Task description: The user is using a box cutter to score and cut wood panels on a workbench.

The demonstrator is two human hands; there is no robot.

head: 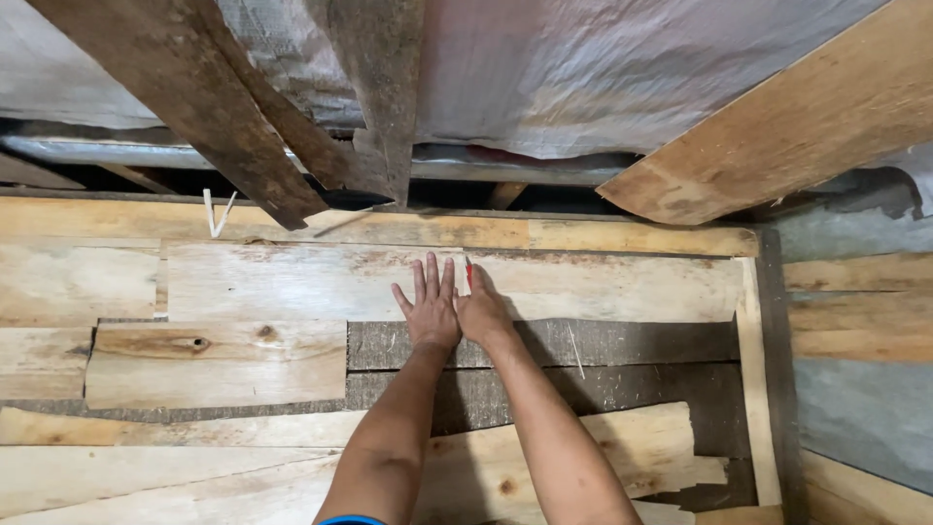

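1. A wall of rough wooden planks (292,282) fills the view, laid in horizontal rows. By the look of it, much of the surface is already covered in pale boards, while a dark, weathered band (622,342) across the middle and right is still bare.
2. A silvery plastic sheet (603,68) hangs at the far top, crossed by dark old beams (204,97) on the left and a lighter slanted board (777,126) on the right.
3. At the near edge, a pale board (583,457) ends in a jagged, splintered right end, leaving a dark gap beside it.
4. A short knotted board (214,362) sits left of centre, next to the dark band.
5. The left hand (430,309) lies flat on the pale plank, fingers spread, pressed to the wood.
6. The right hand (483,313) rests just beside it, touching, and pinches a thin red marker or pencil (468,272) with its tip on the plank.
7. No packages, labels or signs are visible; only a small white V-shaped mark (218,214) stands on the far left board.
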